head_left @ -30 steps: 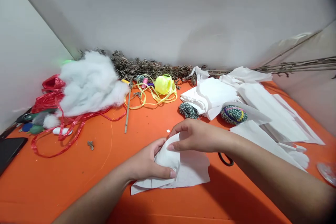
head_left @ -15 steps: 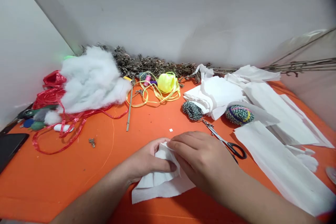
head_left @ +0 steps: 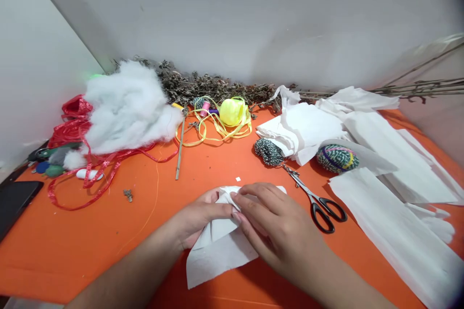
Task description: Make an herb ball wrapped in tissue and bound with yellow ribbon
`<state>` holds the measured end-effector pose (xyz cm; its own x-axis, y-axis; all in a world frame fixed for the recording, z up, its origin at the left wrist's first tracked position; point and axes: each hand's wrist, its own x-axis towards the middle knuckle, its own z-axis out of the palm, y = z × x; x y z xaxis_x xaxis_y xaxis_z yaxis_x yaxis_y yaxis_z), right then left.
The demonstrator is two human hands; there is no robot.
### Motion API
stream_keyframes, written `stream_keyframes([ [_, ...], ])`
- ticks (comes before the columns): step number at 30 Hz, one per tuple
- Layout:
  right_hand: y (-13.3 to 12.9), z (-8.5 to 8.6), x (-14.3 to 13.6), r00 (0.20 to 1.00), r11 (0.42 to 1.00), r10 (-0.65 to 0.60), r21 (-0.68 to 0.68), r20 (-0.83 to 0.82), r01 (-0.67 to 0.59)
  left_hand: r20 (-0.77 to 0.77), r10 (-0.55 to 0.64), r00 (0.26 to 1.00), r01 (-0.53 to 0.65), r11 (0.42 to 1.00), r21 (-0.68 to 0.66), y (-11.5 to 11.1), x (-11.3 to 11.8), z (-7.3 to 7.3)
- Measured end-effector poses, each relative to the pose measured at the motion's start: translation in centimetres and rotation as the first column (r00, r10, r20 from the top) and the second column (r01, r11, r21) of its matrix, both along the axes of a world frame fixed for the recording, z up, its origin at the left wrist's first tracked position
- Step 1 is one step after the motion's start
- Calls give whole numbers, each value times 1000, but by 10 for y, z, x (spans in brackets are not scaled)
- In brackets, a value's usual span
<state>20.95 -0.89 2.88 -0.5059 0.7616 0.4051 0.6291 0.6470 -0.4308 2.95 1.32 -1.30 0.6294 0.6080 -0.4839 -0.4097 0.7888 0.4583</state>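
Observation:
A piece of white crepe-like paper is gathered into folds between my two hands, above the front of the orange table. My left hand grips its bunched upper part, thumb on top and fingers behind. With thumb and fingertips, my right hand pinches the folds close to the left thumb. The paper's loose lower edge hangs toward me, and one corner shows behind the right hand. Black-handled scissors lie just right of my right hand. What is inside the folds, if anything, is hidden.
White fluffy stuffing and red ribbon lie at left. Yellow ribbon sits mid-back, before dried stems. At right are twine balls, a dark twine bundle and white paper strips. A thin stick lies centrally.
My left thumb has shifted up on the folds, and my right thumb now presses beside it. The paper has turned slightly, and more of the scissors' handles shows.

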Motion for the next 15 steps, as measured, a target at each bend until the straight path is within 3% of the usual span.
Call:
stream_keyframes([
  [8, 3, -17, 7, 978, 999, -31, -23, -208, 26, 10, -14, 1000, 14, 999, -37, 2, -6, -2],
  [12, 3, -21, 11, 992, 991, -24, 125, -126, 40, 95, -36, 995, 36, 999, -4, 2, -1, -2],
  [15, 2, -20, 12, 999, 954, -21, 297, -41, 33, 110, 7, 994, -8, 1000, 17, 0, 4, 0],
])
